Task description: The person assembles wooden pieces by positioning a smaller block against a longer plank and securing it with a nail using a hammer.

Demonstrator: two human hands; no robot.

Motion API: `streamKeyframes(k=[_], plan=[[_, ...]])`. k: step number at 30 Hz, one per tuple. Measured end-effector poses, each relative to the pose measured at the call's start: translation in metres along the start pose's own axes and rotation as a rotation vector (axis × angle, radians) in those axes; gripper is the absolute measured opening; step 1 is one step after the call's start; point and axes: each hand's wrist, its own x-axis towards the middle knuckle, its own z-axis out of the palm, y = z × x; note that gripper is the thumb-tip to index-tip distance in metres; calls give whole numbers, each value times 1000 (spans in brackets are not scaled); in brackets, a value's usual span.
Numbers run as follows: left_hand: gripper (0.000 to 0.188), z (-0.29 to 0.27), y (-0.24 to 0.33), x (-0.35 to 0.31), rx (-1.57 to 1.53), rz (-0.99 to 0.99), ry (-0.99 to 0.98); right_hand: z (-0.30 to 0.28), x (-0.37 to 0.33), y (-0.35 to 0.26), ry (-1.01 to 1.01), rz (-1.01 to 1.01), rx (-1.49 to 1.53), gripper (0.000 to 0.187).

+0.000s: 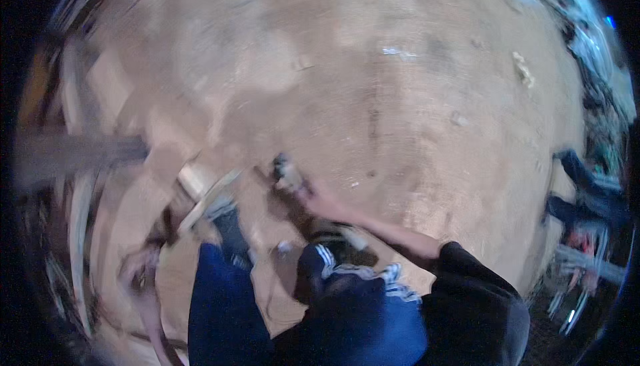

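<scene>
Reaching forward over the brown floor (413,133), my right hand (313,196) is closed around a small pale object with a dark end (283,167). Blur hides what kind of object it is. My left hand (139,269) is low on the left, its fingers bent but smeared by motion. Whether it holds anything does not show. Between the hands, a narrow pale strip, apparently wood, (208,203) slants beside my left foot (230,229). A short light block (192,178) lies against the strip's far side.
A dark post-like beam (80,156) juts in from the left, near pale flat boards (110,83). A crumpled yellowish scrap (523,69) lies at the far right. Mixed clutter (597,66) lines the right edge, with dark blue shapes (587,189) below it.
</scene>
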Motion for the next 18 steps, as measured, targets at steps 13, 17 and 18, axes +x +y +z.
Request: streamKeyframes(k=[13,17,18], plan=[[19,99,-46,72,-394,-162,60,-2,-8,37,57,-30,-107,53],[15,122,-40,64,-320,-261,95,-5,-5,28,75,-24,-36,54],[14,126,-46,65,-415,-297,91,-8,-4,23,73,-1,-43,54]])
